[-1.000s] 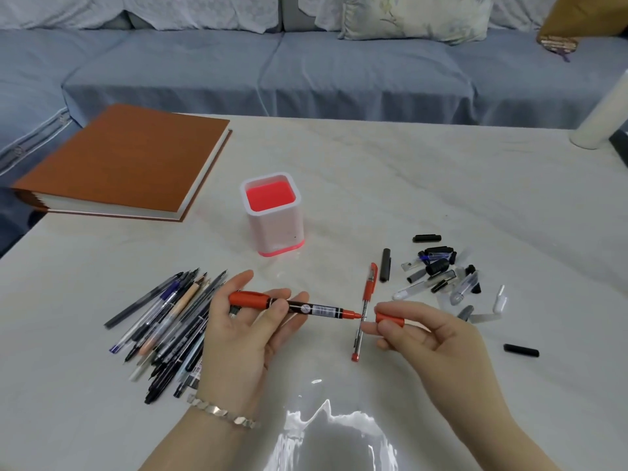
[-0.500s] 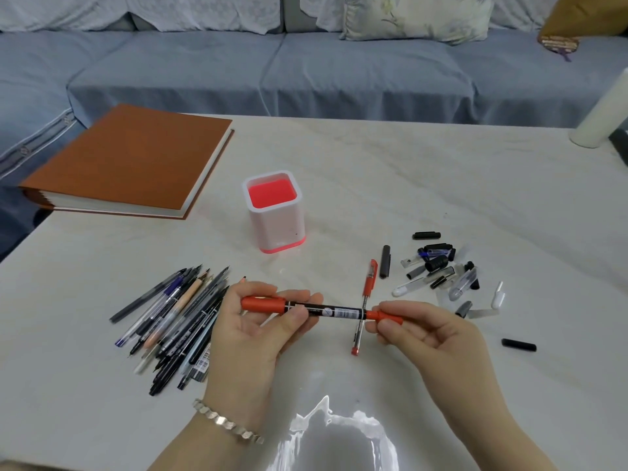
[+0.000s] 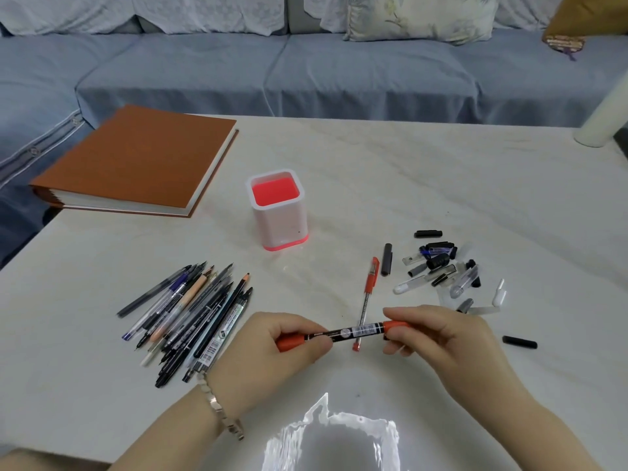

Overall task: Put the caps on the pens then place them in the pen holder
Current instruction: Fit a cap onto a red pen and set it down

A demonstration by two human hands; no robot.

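Both forearms come in from 6 o'clock, with a bracelet on the left wrist. The left hand is curled round the left end of a red-and-black marker, thumb on top and knuckles up. The right hand pinches the red cap that sits on the marker's right end, with the other fingers tucked under. The marker runs pretty much 9 to 3 between the hands, a bit above the table.

A capped red pen lies on the table right behind the marker, pointing toward 12. At 9 o'clock of the left hand there's a messy pile of uncapped pens. At 3 o'clock of the right hand is a lone black cap, and at its 12 o'clock a heap of loose caps.

The white pen holder stands upright at 12 o'clock of the left hand, well apart from it, with a red inside and no pens showing in it. A brown book lies at the holder's 10 o'clock, and a blue sofa sits beyond the table.
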